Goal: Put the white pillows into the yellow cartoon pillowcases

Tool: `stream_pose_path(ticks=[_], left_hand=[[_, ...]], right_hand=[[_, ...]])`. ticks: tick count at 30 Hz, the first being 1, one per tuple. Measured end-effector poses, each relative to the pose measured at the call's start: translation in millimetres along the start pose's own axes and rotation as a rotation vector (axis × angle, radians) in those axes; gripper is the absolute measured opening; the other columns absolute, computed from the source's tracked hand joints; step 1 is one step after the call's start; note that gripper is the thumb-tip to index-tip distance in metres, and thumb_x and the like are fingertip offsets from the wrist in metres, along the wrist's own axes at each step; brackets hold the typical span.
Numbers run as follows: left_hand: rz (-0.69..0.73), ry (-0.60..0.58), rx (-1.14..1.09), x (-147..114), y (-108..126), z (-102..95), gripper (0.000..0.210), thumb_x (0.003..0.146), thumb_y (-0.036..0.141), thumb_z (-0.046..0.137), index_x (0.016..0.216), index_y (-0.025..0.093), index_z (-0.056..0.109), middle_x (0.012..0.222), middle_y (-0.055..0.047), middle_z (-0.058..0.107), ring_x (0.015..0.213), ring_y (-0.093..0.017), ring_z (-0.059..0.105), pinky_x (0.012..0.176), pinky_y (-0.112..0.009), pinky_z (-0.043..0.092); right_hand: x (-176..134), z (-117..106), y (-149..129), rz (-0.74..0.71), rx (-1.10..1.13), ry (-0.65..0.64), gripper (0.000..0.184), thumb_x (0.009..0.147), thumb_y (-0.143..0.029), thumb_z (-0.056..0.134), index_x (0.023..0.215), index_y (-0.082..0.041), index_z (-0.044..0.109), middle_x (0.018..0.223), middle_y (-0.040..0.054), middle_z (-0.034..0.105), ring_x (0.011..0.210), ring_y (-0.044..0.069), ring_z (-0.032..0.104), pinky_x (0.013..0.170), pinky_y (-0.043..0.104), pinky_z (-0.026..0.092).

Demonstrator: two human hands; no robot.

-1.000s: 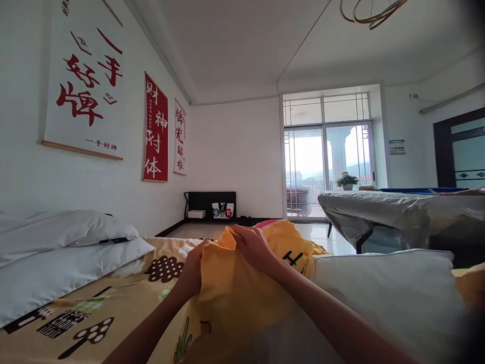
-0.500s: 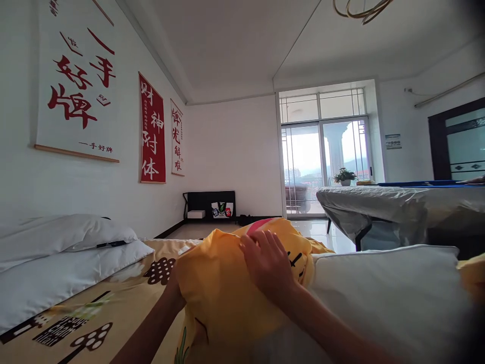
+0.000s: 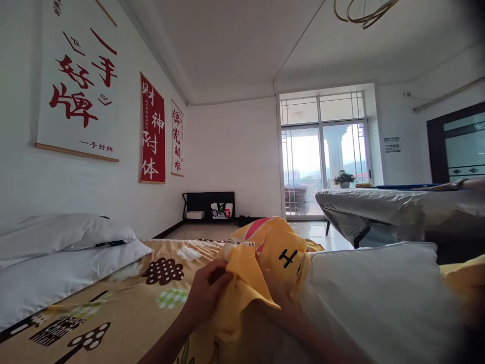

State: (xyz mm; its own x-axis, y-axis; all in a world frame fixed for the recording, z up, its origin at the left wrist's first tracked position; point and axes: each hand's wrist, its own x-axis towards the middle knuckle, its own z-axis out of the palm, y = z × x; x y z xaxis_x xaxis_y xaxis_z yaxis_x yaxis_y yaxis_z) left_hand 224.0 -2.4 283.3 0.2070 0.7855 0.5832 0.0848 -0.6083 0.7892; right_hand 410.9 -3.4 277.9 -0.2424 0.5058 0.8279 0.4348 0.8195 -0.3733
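Observation:
A yellow pillowcase (image 3: 242, 268) with printed pink and black shapes lies bunched in front of me, partly around a white pillow (image 3: 371, 288). My left hand (image 3: 206, 290) pinches its loose edge, thumb and fingers closed on the cloth. Beyond a hanging flap of the same fabric, my right hand (image 3: 278, 293) is partly covered, and its fingers are hidden. The pillow extends to the right, under and beside my right forearm. Beneath these is a bed with a tan patterned sheet (image 3: 132, 298).
White pillows (image 3: 76, 258) are stacked at the left. A plastic-covered table (image 3: 379, 207) stands at the right, with another person's hand (image 3: 443, 187) on it. A black low bench (image 3: 208, 199) is by the far wall. More yellow fabric (image 3: 464, 275) is at the right edge.
My right hand has moved from the top of the pillowcase down behind its flap. My left hand has come into view, and the cloth's edge has folded down between the hands.

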Motion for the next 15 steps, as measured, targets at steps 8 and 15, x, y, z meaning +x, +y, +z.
stream_pose_path(ticks=[8, 15], left_hand=[[-0.037, 0.081, 0.0, 4.8, -11.6, -1.5, 0.037, 0.07, 0.043, 0.067, 0.059, 0.019, 0.042, 0.059, 0.004, 0.041, 0.058, -0.01, 0.037, 0.054, -0.023, 0.03], [0.115, 0.096, 0.216, 0.7, 7.2, -30.3, 0.043, 0.085, 0.053, 0.048, 0.06, 0.02, 0.038, 0.061, 0.003, 0.038, 0.06, -0.012, 0.035, 0.056, -0.024, 0.031]], right_hand=[[12.9, 5.6, -14.4, 0.193, 0.22, -0.101, 0.021, 0.08, -0.037, 0.057, 0.081, -0.019, 0.067, 0.072, 0.002, 0.064, 0.066, 0.016, 0.055, 0.056, 0.025, 0.045], [11.3, 6.1, 13.2, 0.154, 0.348, -0.144, 0.022, 0.079, -0.033, 0.058, 0.092, -0.018, 0.067, 0.083, 0.0041, 0.067, 0.077, 0.02, 0.061, 0.071, 0.032, 0.051]])
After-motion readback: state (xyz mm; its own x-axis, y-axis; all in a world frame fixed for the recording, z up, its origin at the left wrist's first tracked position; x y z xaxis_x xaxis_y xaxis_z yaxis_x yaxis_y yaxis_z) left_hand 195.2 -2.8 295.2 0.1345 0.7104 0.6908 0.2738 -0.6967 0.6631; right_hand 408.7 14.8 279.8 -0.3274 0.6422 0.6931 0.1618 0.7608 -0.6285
